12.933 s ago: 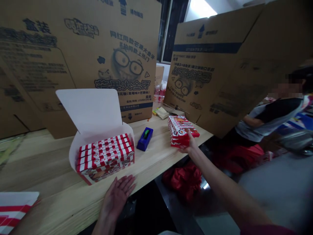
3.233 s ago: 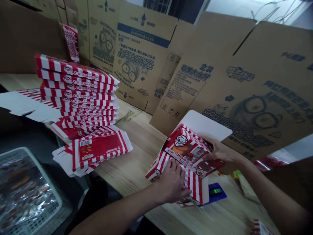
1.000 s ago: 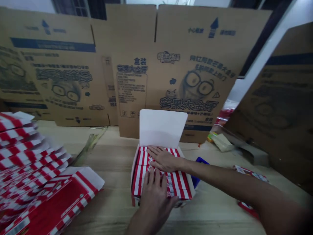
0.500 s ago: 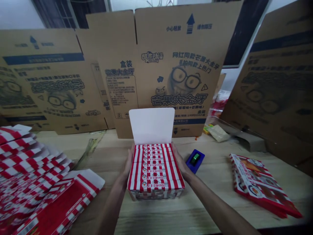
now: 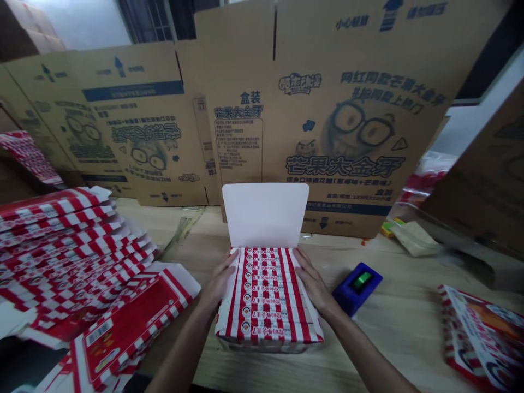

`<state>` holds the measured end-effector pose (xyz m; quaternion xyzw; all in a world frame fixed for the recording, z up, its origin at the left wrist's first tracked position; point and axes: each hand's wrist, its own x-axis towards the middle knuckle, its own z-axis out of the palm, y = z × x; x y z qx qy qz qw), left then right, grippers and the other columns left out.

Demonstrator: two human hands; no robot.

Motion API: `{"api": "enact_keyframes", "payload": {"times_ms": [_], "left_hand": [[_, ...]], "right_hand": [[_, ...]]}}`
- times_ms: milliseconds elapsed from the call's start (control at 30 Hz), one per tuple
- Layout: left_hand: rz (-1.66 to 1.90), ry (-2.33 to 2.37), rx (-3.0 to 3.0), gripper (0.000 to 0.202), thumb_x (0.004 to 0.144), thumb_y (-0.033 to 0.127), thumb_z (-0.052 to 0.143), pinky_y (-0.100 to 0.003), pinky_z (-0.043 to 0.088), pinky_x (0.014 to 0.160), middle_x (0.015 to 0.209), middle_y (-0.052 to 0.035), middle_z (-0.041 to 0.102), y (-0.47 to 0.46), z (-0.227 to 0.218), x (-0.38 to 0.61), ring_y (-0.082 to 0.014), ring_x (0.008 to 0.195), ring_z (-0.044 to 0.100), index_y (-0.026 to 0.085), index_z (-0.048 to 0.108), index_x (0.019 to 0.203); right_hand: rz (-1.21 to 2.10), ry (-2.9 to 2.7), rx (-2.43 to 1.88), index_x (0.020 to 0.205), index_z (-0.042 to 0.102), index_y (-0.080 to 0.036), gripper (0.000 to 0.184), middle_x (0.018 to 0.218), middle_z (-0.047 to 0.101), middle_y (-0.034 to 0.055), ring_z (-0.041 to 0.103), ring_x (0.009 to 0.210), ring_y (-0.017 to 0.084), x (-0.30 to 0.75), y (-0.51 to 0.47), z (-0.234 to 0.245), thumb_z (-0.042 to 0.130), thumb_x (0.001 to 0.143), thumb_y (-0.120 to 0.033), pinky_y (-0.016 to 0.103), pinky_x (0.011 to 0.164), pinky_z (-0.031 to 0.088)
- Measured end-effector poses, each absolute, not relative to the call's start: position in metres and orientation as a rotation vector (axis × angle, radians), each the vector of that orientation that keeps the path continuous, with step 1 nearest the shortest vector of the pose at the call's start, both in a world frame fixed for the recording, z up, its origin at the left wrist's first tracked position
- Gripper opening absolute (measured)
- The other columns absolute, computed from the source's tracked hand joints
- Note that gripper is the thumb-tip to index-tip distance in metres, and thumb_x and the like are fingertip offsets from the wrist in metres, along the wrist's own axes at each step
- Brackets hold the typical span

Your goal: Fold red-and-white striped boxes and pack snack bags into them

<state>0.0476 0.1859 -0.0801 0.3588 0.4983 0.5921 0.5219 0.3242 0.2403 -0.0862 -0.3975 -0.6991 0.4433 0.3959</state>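
A white carton (image 5: 265,214) stands open on the wooden table (image 5: 401,322), its lid flap upright. Inside it lie several red-and-white striped packs (image 5: 267,295), side by side. My left hand (image 5: 219,281) lies flat against the carton's left side, fingers stretched out. My right hand (image 5: 314,281) presses flat on the right side in the same way. Neither hand grips anything.
A fanned pile of flat red-and-white carton blanks (image 5: 69,245) covers the table's left. A blue tape dispenser (image 5: 357,281) sits just right of the carton. Flat printed packs (image 5: 483,333) lie at the far right. Large brown shipping boxes (image 5: 327,114) wall off the back.
Both hands stay on the carton's sides; the view has shifted closer and slightly right. One second ago both palms lay on top of the packs.
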Motion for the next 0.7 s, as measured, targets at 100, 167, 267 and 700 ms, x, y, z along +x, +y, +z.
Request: {"api": "enact_keyframes", "payload": {"times_ms": [100,167,267,700], "left_hand": [[1.455,1.095,0.821,0.069,0.063,0.032,0.079,-0.05,0.041,0.107,0.146,-0.0118,0.046,0.193,-0.082,0.046,-0.0369,0.132,0.044,0.017,0.058,0.127],[1.573,1.037,0.872,0.086,0.058,0.028,0.082,-0.045,0.037,0.112,0.155,-0.0079,0.032,0.199,-0.082,0.044,-0.0337,0.14,0.033,0.024,0.047,0.137],[1.644,0.975,1.014,0.107,0.056,0.024,0.082,-0.039,0.03,0.116,0.161,-0.0029,0.013,0.206,-0.079,0.041,-0.0279,0.146,0.017,0.035,0.027,0.146],[1.084,1.34,1.484,0.042,0.071,0.053,0.066,-0.057,0.022,0.115,0.139,-0.0106,0.055,0.195,-0.032,0.011,-0.0379,0.138,0.035,0.022,0.074,0.097]], "right_hand": [[1.215,-1.626,-0.946,0.143,0.035,-0.025,0.07,0.155,0.026,0.0086,0.022,0.144,0.028,0.326,0.245,-0.085,0.057,0.082,-0.053,0.048,0.119,0.015],[1.288,-1.491,-0.877,0.147,0.021,-0.027,0.084,0.155,0.027,0.0092,0.026,0.142,0.026,0.324,0.248,-0.08,0.065,0.078,-0.047,0.047,0.117,0.022],[1.403,-1.431,-0.706,0.147,0.016,-0.03,0.097,0.155,0.027,0.0092,0.031,0.141,0.024,0.32,0.253,-0.07,0.074,0.071,-0.038,0.045,0.114,0.029],[1.225,-2.01,-0.965,0.103,0.072,-0.023,0.049,0.145,0.046,0.0109,0.029,0.141,0.031,0.365,0.266,-0.036,0.057,0.078,-0.062,0.054,0.114,0.024]]}}
